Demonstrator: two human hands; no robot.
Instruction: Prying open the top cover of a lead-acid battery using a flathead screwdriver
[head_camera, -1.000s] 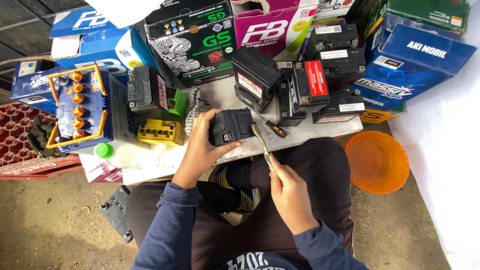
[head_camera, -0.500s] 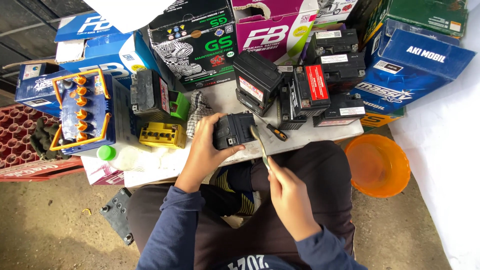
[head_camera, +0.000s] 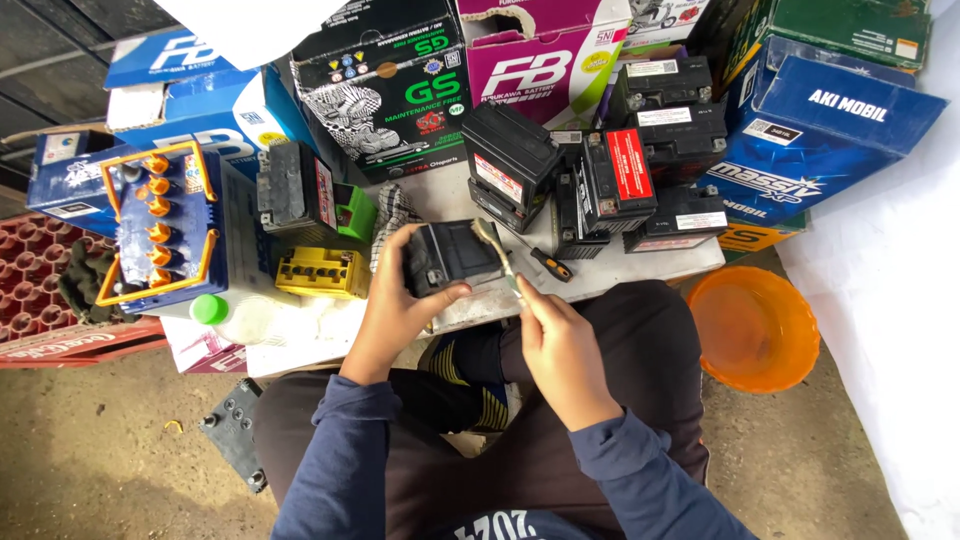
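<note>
My left hand (head_camera: 395, 300) grips a small black battery (head_camera: 450, 255) at the front edge of a low white table (head_camera: 610, 270), thumb on its near side. My right hand (head_camera: 560, 335) holds a thin pale brush-like tool (head_camera: 497, 255) whose tip rests on the battery's top. A screwdriver with a black and orange handle (head_camera: 548, 265) lies on the table just right of the battery. I sit behind the table with dark trousers and blue sleeves in view.
Several black batteries (head_camera: 615, 175) stand behind. Cardboard battery boxes (head_camera: 400, 85) line the back. A blue battery with orange caps (head_camera: 165, 225), a yellow piece (head_camera: 320, 272) and a green-capped bottle (head_camera: 230, 315) lie left. An orange bowl (head_camera: 755, 325) sits right; a red crate (head_camera: 40, 300) far left.
The tool in my right hand has moved up from beside the battery onto its top. My left hand keeps its grip on the battery, shifted slightly.
</note>
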